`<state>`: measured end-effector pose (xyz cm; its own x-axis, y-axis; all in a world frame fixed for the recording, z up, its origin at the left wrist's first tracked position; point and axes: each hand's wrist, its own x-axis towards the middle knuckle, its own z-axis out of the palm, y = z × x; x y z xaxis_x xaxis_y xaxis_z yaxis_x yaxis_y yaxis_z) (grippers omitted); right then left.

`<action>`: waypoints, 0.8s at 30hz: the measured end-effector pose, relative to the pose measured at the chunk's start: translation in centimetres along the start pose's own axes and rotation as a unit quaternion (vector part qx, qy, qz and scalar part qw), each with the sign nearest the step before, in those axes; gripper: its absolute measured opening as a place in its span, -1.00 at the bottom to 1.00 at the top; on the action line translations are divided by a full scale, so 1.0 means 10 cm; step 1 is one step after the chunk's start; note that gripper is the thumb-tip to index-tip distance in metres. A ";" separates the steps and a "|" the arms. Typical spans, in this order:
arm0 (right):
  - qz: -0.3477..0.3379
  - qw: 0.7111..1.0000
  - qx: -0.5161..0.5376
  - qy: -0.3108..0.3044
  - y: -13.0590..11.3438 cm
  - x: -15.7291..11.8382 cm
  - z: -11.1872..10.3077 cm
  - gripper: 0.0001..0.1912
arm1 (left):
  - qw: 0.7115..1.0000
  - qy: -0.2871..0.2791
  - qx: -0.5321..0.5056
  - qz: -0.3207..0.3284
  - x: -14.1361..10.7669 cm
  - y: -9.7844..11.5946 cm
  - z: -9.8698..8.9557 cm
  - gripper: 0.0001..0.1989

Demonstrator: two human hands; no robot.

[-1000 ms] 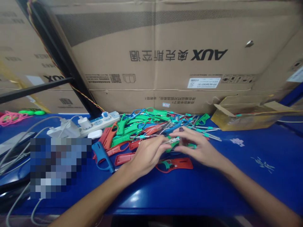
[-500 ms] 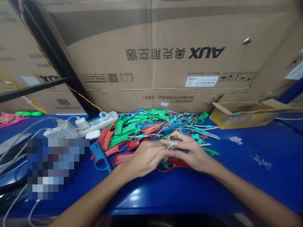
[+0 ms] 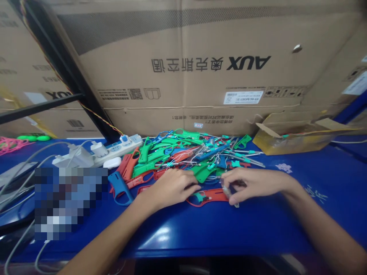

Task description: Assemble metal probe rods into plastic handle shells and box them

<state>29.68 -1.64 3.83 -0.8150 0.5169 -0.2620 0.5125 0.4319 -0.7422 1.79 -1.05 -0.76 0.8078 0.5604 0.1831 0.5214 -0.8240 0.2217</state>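
A small clear piece (image 3: 226, 191) is pinched between the thumb and fingers of the right hand (image 3: 252, 185), which are closed down on it; its lower end is seen poking out just past the thumb tip. By these fingers the piece is held at the right end of a red casing (image 3: 215, 195), though whether the two touch cannot be told, as the spot is small and blurred. The casing is laid flat on the blue table (image 3: 177, 236), and a green part (image 3: 199, 197) is seated by its loop, on the left. The left hand (image 3: 173, 187) is placed beside that loop, its fingers loosely curled; whether anything is gripped under them cannot be made out. Just behind both hands, a green casing (image 3: 204, 172) is seen at the near edge of a heap of casings and wires.
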 end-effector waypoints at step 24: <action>0.012 0.999 -0.010 0.039 -0.01 0.16 0.22 -0.65 | 0.992 -0.083 -0.078 -0.046 -0.05 0.09 -0.06 -0.86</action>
<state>27.72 -2.47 2.16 -0.7797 0.5825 -0.2297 0.5367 0.4328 -0.7244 1.68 -1.97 -0.05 0.7994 0.6007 -0.0028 0.5570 -0.7394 0.3783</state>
